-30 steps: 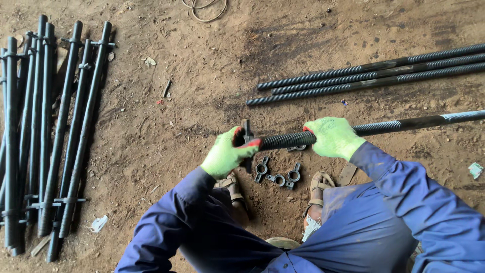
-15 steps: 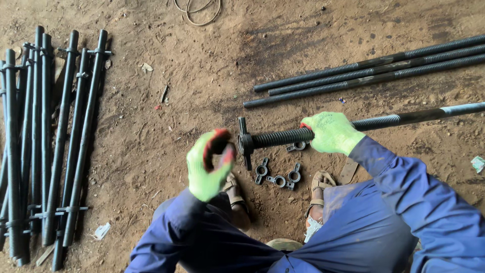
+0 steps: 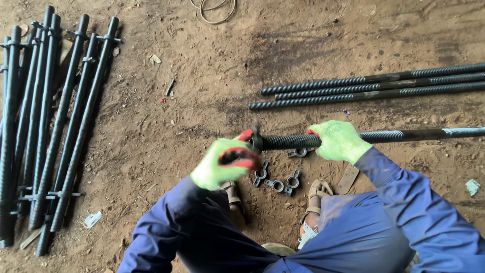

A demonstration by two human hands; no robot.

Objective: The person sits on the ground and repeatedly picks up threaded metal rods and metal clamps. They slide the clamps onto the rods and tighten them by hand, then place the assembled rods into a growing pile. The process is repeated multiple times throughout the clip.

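The right hand (image 3: 339, 141), in a green glove, is closed around a long threaded rod (image 3: 404, 135) and holds it level above the dirt ground (image 3: 202, 101). The rod goes from the hand out to the right edge of the view; its free end, with a small cross piece, is near the middle of the picture. The left hand (image 3: 225, 163), in a green glove with red fingertips, is at this end of the rod. It is blurred, the fingers are curled, and I cannot tell if it grips the rod end or only touches it.

Just below the rod, on the ground between the person's sandalled feet, lie a few small metal wing nuts (image 3: 277, 181) — dark grey, with round loops.

Three other threaded rods (image 3: 374, 87) lie side by side on the ground above the held one, well apart from the hands. At the left side there is a bundle of dark rods (image 3: 45, 121) with cross pieces fitted — they lie almost upright in the view. The person wears blue sleeves and blue trousers.
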